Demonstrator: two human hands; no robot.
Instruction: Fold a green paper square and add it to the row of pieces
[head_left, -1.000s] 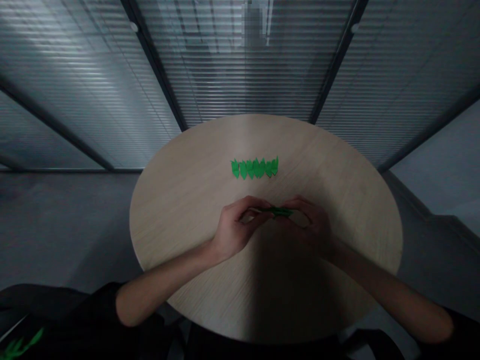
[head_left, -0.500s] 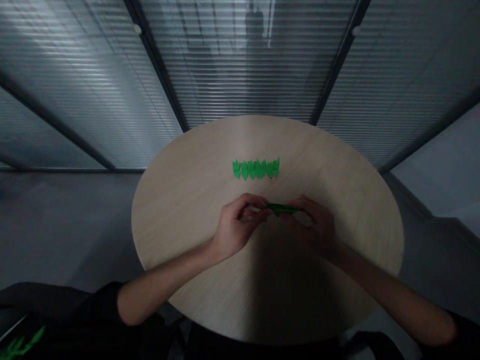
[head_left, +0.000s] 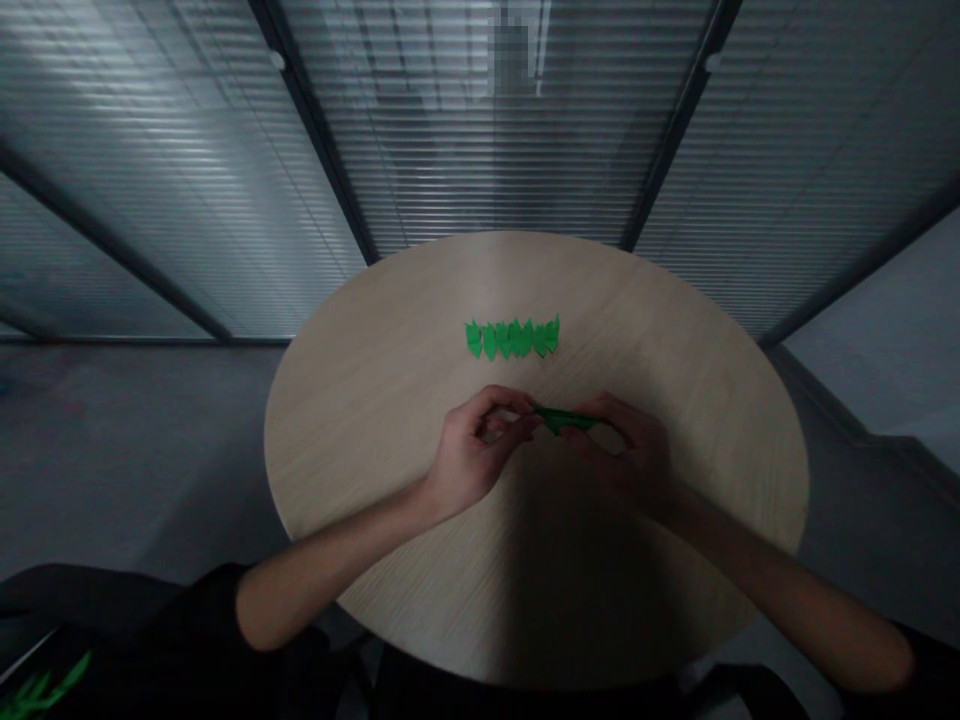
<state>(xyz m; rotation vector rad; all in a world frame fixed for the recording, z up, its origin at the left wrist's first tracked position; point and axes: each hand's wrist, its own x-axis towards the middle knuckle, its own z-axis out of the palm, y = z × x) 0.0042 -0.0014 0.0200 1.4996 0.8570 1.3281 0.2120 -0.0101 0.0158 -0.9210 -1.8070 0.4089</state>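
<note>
My left hand [head_left: 480, 450] and my right hand [head_left: 626, 455] pinch a narrow folded strip of green paper [head_left: 566, 419] between their fingertips, one at each end. The strip is held just above the pale wooden round table [head_left: 360, 440], near its middle. Farther from me, a row of several green folded paper pieces [head_left: 511, 339] lies flat on the tabletop, overlapping side by side. Neither hand touches that row. The middle of the strip shows between my hands, and my fingers hide its ends.
Behind the table stands a glass partition [head_left: 487, 130] with slatted blinds and dark frames. Grey floor surrounds the table. More green paper [head_left: 45, 692] lies on dark material at the lower left, beside my dark sleeves.
The green strip has shifted slightly to the right between my hands, and my grip looks much the same. The row on the table has not visibly moved.
</note>
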